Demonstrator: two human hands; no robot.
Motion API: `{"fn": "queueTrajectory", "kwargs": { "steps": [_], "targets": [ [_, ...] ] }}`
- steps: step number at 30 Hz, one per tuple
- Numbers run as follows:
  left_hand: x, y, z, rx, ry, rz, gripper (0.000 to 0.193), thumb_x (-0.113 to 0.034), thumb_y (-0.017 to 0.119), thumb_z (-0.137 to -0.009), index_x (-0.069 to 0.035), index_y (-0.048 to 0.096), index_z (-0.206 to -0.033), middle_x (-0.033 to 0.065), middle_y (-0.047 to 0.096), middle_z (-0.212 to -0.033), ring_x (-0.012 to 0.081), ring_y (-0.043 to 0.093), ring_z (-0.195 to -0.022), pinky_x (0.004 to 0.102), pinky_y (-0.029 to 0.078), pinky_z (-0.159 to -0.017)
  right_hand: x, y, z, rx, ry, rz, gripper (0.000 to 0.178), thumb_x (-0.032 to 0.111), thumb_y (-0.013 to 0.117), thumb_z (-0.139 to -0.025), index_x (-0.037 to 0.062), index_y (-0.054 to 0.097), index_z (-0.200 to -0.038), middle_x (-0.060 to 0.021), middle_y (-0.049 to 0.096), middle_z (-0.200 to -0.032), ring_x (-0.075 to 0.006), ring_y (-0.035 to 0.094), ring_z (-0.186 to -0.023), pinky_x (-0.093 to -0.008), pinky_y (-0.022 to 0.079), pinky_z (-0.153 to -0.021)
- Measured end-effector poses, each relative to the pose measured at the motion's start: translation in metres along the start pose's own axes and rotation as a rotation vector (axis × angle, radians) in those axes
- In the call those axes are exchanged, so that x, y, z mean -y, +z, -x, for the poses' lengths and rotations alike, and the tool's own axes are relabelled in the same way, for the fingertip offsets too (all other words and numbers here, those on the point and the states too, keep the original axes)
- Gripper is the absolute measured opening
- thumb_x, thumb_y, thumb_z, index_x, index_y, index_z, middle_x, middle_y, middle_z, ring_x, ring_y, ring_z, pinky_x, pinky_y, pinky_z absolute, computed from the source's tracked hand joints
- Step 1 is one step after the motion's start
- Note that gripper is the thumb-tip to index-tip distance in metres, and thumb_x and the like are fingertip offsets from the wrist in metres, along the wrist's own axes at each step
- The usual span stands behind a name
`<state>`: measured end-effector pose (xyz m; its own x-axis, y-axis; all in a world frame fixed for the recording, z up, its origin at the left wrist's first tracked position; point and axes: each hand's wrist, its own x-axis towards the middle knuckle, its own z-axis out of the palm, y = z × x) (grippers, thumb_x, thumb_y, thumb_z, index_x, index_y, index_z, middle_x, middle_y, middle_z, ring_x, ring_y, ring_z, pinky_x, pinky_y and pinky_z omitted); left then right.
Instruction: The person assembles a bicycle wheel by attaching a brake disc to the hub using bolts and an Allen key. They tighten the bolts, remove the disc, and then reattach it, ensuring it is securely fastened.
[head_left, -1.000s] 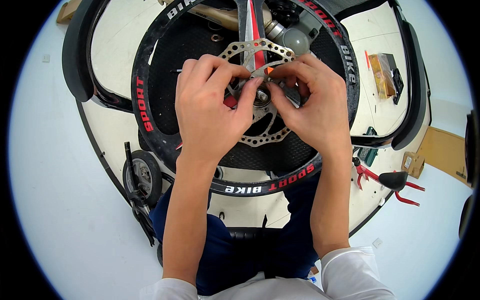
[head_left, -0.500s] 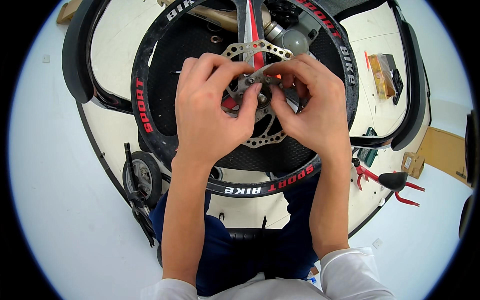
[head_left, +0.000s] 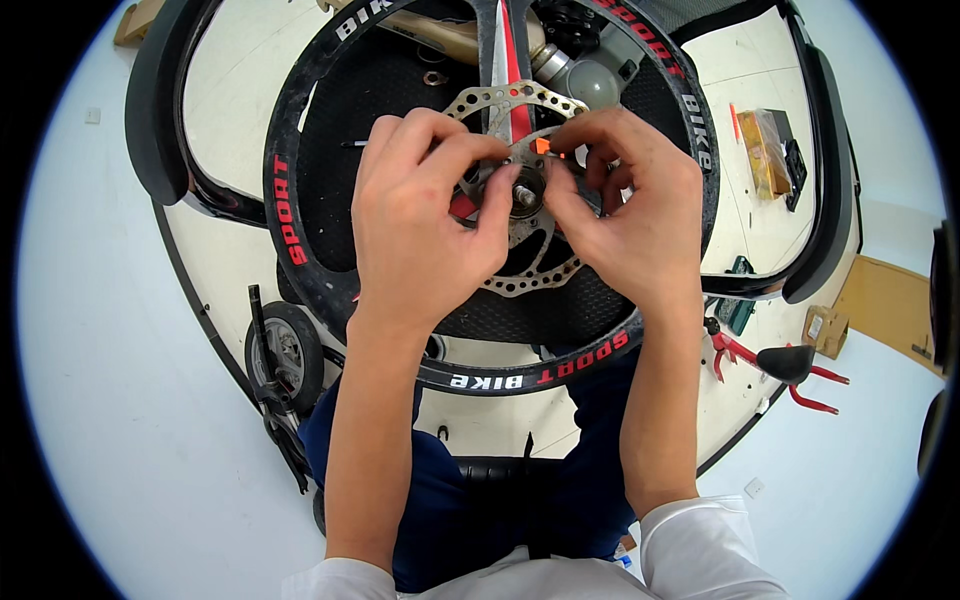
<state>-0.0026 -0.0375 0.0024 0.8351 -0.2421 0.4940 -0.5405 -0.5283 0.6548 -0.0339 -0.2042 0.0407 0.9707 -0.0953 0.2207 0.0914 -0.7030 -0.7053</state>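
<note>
A bike wheel [head_left: 492,381] with a black rim and a red, white and black spoke [head_left: 512,70] lies flat before me. At its hub, a silver brake disc [head_left: 487,97] with drilled holes surrounds the metal axle [head_left: 524,194]. My left hand [head_left: 430,205] has its thumb and index finger brought together over the disc's inner part, left of the axle. My right hand [head_left: 628,205] curls on the other side, thumb and forefinger bent close to the disc. A small orange piece [head_left: 542,146] shows beside its fingertips. What either hand pinches is hidden or too small to name.
The wheel rests on a black textured seat [head_left: 335,200] between two dark armrests [head_left: 155,110] [head_left: 825,180]. A gold bottle-shaped part [head_left: 430,32] and a grey rounded part [head_left: 592,82] lie behind. On the floor are a small wheel [head_left: 285,355], a red fork-like frame [head_left: 735,348] and a cardboard box [head_left: 826,330].
My right hand has shifted slightly right, its fingertips drawing away from my left ones. The orange piece and the axle show more plainly. My left hand has barely moved.
</note>
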Motion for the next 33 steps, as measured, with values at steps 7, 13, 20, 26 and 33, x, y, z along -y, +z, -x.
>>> {"fn": "queueTrajectory", "kwargs": {
  "steps": [7,13,20,26,33],
  "targets": [
    [0.000,-0.013,-0.005,0.033,-0.027,0.072,0.009,0.000,0.075,-0.077,-0.002,0.072,-0.085,0.0064,0.063,-0.087,0.0207,0.058,-0.080,0.0310,0.047,-0.070,-0.003,0.004,-0.005,0.074,-0.123,-0.106,0.013,0.000,0.073,-0.083,0.0004,0.075,-0.095,-0.0081,0.068,-0.087,-0.0162,0.065,-0.065,-0.0268,0.051,-0.059],
    [0.006,-0.032,-0.004,0.221,-0.028,0.084,0.017,0.001,0.077,-0.071,-0.004,0.074,-0.087,0.0067,0.063,-0.087,0.0220,0.059,-0.083,0.0309,0.048,-0.072,0.003,-0.010,-0.019,0.152,-0.101,-0.043,0.011,0.004,0.074,-0.081,-0.0011,0.075,-0.091,-0.0121,0.066,-0.080,-0.0233,0.066,-0.065,-0.0326,0.052,-0.062],
    [0.011,-0.027,0.003,0.189,-0.016,0.066,0.018,-0.001,0.080,-0.070,-0.004,0.074,-0.087,0.0062,0.062,-0.086,0.0223,0.059,-0.083,0.0323,0.049,-0.072,0.012,-0.005,-0.018,0.232,-0.037,-0.102,0.012,0.006,0.073,-0.081,-0.0018,0.074,-0.091,-0.0135,0.068,-0.080,-0.0236,0.066,-0.066,-0.0321,0.053,-0.063],
    [0.007,-0.022,0.003,0.134,-0.040,0.101,0.015,-0.006,0.078,-0.070,-0.006,0.068,-0.081,0.0031,0.060,-0.082,0.0251,0.057,-0.081,0.0358,0.049,-0.072,0.018,-0.002,-0.023,0.290,-0.056,-0.054,0.011,0.005,0.071,-0.081,-0.0014,0.074,-0.089,-0.0149,0.068,-0.079,-0.0284,0.067,-0.068,-0.0351,0.054,-0.065],
    [0.013,-0.022,0.008,0.150,-0.075,0.055,0.016,-0.006,0.077,-0.071,-0.006,0.069,-0.085,0.0039,0.059,-0.081,0.0245,0.057,-0.080,0.0365,0.048,-0.072,0.027,0.008,-0.021,0.269,-0.060,0.134,0.013,0.006,0.069,-0.076,-0.0025,0.074,-0.084,-0.0204,0.069,-0.077,-0.0370,0.069,-0.075,-0.0424,0.056,-0.072]
  ]
}}
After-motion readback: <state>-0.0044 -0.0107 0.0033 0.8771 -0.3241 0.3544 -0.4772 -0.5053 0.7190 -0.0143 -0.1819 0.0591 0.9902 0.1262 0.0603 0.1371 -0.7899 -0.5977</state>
